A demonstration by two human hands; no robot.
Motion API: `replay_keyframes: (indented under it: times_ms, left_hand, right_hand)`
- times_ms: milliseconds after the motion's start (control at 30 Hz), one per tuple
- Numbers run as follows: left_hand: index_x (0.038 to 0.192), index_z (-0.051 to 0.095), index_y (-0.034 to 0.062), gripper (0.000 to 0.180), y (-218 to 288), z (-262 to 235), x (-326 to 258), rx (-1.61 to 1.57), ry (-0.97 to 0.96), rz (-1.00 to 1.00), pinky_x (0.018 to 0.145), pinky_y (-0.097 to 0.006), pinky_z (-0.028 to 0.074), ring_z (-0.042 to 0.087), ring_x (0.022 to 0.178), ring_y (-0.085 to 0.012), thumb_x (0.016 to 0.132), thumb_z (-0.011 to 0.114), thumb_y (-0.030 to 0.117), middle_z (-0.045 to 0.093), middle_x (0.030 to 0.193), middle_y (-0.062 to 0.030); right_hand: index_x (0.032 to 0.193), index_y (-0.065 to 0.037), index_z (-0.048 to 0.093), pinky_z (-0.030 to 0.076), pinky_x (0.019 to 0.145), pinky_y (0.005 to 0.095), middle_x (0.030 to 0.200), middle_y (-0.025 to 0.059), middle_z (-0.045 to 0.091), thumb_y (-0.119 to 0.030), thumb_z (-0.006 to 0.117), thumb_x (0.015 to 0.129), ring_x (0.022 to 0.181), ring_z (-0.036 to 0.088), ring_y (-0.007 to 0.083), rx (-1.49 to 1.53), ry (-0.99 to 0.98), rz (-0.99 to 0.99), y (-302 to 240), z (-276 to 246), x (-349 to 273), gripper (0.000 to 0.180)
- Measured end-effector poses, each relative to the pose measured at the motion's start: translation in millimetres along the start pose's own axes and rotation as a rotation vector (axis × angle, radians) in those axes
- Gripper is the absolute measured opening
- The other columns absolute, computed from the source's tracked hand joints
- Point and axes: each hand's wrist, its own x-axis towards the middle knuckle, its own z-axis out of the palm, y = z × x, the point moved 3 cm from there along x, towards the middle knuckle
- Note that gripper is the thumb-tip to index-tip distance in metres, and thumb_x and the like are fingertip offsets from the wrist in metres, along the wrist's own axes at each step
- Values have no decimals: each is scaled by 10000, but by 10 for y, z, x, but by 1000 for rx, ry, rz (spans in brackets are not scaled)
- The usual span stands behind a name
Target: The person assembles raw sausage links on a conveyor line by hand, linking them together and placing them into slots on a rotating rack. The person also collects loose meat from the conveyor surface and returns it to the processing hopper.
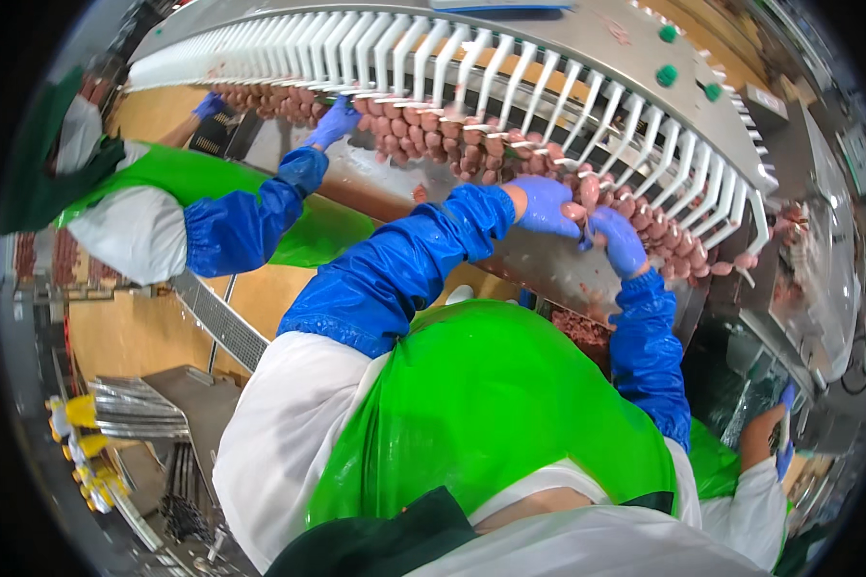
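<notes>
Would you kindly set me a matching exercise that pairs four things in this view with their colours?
Column one:
1. The person's left hand
2. The person's apron
3. The sausages
4. The long row of prongs

Column two:
A. White
B. Pinkish
C. Gloved in violet
D. Bright green

Right pairs: 1-C, 2-D, 3-B, 4-A.

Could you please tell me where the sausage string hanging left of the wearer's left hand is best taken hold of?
Probably around the lower links of the sausage string, coming from below on the near side: the white prongs crowd its top, while its bottom hangs free and faces the wearer.
</notes>
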Motion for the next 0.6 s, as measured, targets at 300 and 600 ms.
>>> replay_keyframes:
  times_ms: [300, 600]
  left_hand:
    - [1058, 619, 34, 437, -385, 531, -234, -247, 46, -92, 842, -427, 495, 648, 920, -358, 836, 652, 409, 674, 987, -190]
    - [1204, 554, 30, 474, -433, 754, 20, -281, 223, 8, 908, -449, 472, 589, 1055, -427, 877, 612, 369, 626, 1143, -239]
  right_hand:
    - [1280, 28, 531, 454, 983, 394, 1249, 161, 598, -234, 454, 994, 1147, 572, 279, 572, -165, -278, 320, 207, 340, 395]
    - [1400, -46, 435, 422, 1029, 389, 1355, 100, 546, -214, 478, 984, 1211, 543, 216, 699, -158, -206, 357, 162, 456, 450]
